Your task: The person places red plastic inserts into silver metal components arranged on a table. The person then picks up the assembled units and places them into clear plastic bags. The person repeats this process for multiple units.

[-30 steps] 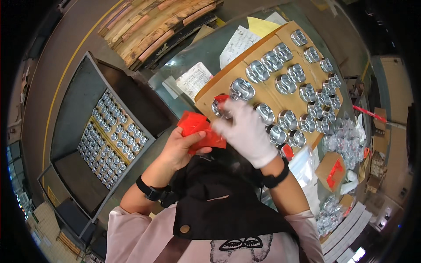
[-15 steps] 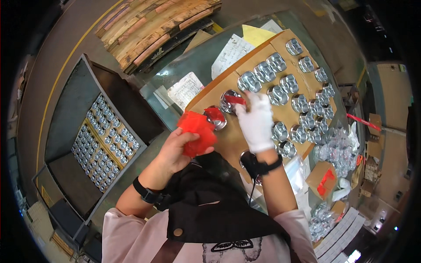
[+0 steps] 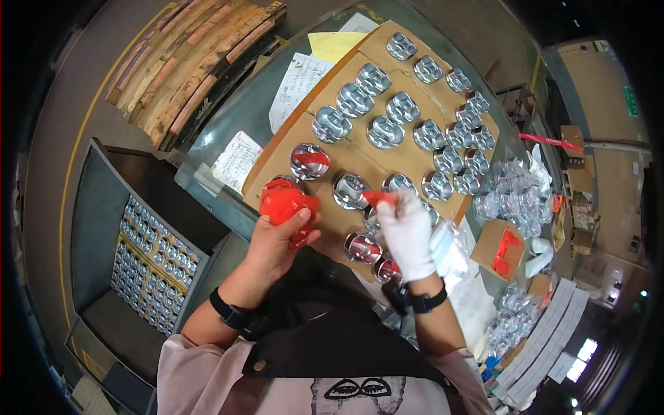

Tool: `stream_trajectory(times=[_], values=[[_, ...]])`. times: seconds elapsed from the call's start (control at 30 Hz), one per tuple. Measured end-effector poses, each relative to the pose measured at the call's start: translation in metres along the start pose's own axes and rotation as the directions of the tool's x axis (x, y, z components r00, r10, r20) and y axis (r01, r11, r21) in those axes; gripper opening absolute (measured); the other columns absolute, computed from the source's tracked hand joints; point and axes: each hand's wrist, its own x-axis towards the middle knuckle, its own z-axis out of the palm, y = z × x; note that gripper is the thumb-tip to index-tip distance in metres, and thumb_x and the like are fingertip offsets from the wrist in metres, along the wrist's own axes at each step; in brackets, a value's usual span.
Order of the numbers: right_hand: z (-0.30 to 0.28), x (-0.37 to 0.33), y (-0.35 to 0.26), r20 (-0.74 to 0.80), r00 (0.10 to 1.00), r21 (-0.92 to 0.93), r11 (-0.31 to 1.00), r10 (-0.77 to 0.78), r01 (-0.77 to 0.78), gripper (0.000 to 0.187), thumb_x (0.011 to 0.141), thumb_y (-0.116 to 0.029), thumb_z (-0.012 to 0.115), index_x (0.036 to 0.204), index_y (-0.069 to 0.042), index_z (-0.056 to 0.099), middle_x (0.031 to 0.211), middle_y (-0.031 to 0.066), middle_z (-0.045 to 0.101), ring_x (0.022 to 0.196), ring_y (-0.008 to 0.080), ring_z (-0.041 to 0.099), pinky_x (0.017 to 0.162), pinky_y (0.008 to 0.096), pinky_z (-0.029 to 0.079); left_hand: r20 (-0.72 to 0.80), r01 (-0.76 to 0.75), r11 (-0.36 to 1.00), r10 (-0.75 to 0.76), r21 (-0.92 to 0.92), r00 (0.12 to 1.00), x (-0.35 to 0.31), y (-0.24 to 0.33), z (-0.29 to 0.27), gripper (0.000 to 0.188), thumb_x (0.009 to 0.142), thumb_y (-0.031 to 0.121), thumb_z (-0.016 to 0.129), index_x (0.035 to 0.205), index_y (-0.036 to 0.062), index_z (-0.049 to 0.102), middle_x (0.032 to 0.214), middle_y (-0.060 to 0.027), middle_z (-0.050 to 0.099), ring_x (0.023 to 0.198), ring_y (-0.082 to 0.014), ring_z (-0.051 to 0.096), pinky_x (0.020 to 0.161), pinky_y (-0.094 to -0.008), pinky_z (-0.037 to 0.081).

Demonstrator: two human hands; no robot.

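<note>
My bare left hand (image 3: 275, 243) grips a wad of thin red plastic sheets (image 3: 287, 207) over the near left edge of a brown cardboard sheet (image 3: 332, 173). White-gloved, my right hand (image 3: 408, 238) pinches a small red plastic piece (image 3: 375, 198) just beside a shiny metal piston (image 3: 350, 191). Another piston (image 3: 309, 161), up and left of it, has a red strip across it. One more, partly hidden behind the wad, also shows red. Toward me, two pistons (image 3: 362, 247) carry red as well. Several bare pistons (image 3: 385, 131) stand across the cardboard.
A metal bin (image 3: 104, 277) at left holds rows of pistons on brown layers. Papers (image 3: 236, 160) lie on the green tabletop beyond the cardboard. Clear plastic-wrapped parts (image 3: 519, 200) and a small carton (image 3: 496, 249) with red plastic sit at right. Wooden pallets (image 3: 200, 62) are stacked far left.
My right hand has left the red-stripped piston and moved toward me, now pinching a red piece beside another piston. The view has shifted; my left hand still holds the red wad.
</note>
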Motion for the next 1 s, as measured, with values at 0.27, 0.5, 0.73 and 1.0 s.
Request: stream_trajectory(times=[0.27,0.5,0.73,1.0], values=[[0.032,0.043,-0.013,0.316,0.851,-0.706,0.495,-0.420,0.507,0.011,0.080,-0.010,0.063,0.090,-0.006,0.059,0.075,0.0124,0.062,0.075,0.0342,0.066,0.067,0.0416,0.055,0.123,0.100,0.990,-0.088,-0.097,0.988,-0.004,0.006,-0.004,0.040,0.090,0.002,0.057,0.129,0.0068,0.049,0.118,-0.0077,0.060,0.104,-0.0248,0.063,0.088,-0.0466,0.055],[-0.002,-0.044,-0.032,0.363,0.906,0.192,0.934,0.219,-0.303,0.016,0.082,-0.007,0.069,0.096,-0.001,0.063,0.074,0.0030,0.064,0.062,0.0109,0.059,0.057,0.0275,0.049,0.119,0.041,0.999,-0.044,0.026,0.992,0.002,-0.032,0.016,0.037,0.083,0.000,0.070,0.116,0.0081,0.054,0.108,-0.0068,0.062,0.096,-0.0224,0.064,0.074,-0.0384,0.059],[-0.048,-0.026,0.027,-0.026,0.927,-0.680,0.687,-0.374,0.258,0.008,0.082,-0.016,0.067,0.081,-0.007,0.066,0.084,0.0094,0.064,0.069,0.0279,0.065,0.059,0.0368,0.052,0.092,0.144,0.980,-0.157,0.138,0.983,0.006,-0.044,0.024,0.034,0.085,0.003,0.069,0.116,0.0069,0.055,0.107,-0.0072,0.063,0.100,-0.0210,0.064,0.081,-0.0374,0.058],[-0.053,-0.029,0.011,0.092,0.990,-0.414,0.901,-0.103,0.132,0.028,0.080,-0.008,0.066,0.106,-0.001,0.061,0.077,0.0069,0.065,0.069,0.0204,0.066,0.063,0.0294,0.054,0.271,0.200,0.976,-0.215,0.083,0.938,0.014,-0.044,0.041,0.042,0.086,0.000,0.063,0.126,0.0036,0.049,0.119,-0.0116,0.061,0.109,-0.0263,0.062,0.091,-0.0419,0.054]])
